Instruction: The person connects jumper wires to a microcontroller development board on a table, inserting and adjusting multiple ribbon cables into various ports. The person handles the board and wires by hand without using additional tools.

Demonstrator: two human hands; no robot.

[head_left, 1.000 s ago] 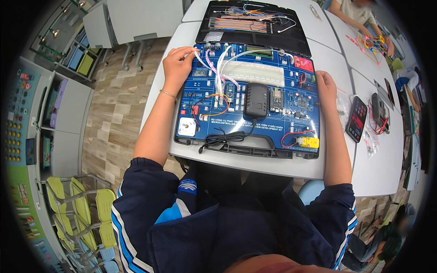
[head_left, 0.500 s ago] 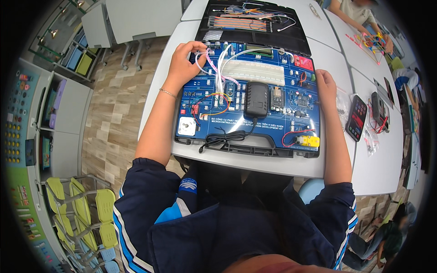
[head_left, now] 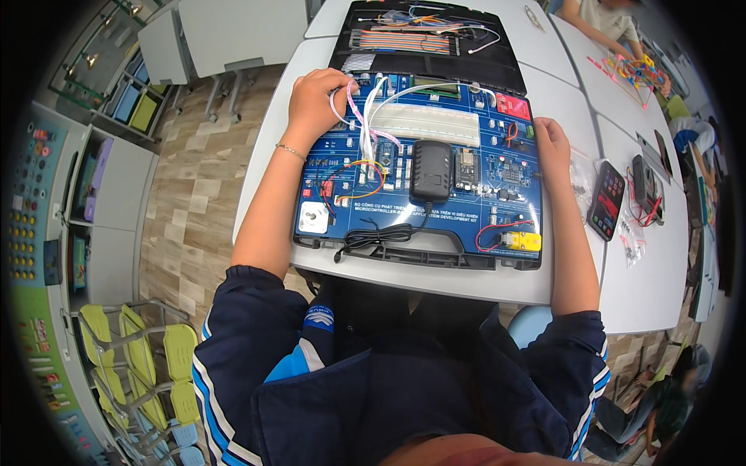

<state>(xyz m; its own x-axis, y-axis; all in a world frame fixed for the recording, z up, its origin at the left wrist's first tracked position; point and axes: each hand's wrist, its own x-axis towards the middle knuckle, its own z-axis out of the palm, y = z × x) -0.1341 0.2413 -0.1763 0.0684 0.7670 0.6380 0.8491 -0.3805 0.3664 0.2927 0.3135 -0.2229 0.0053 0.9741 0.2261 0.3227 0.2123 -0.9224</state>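
Observation:
A blue electronics kit board (head_left: 373,225) fills the lower half of an opened black case on the table. At its upper left corner, my left hand (head_left: 317,101) is closed, its fingertips pinching at the end of a pink-and-white cable (head_left: 351,101). What exactly sits between those fingertips is partly hidden. My right hand (head_left: 552,147) curls round the case's right edge. White cables (head_left: 367,128) run over the board beside a white breadboard (head_left: 431,124). A black power adapter (head_left: 432,172) lies on the board, its bundled cord (head_left: 378,233) near the case handle.
The case lid (head_left: 427,56) lies back with ribbon wires (head_left: 404,40) inside. On the table to the right are a phone (head_left: 607,200), a multimeter (head_left: 647,182) and small plastic bags. Another person's hands (head_left: 649,74) work on a coloured stick model at the far right.
The case with its board has shifted slightly left. My right hand has moved slightly left with its edge. My left hand stays at the upper left corner, its fingers a little more closed.

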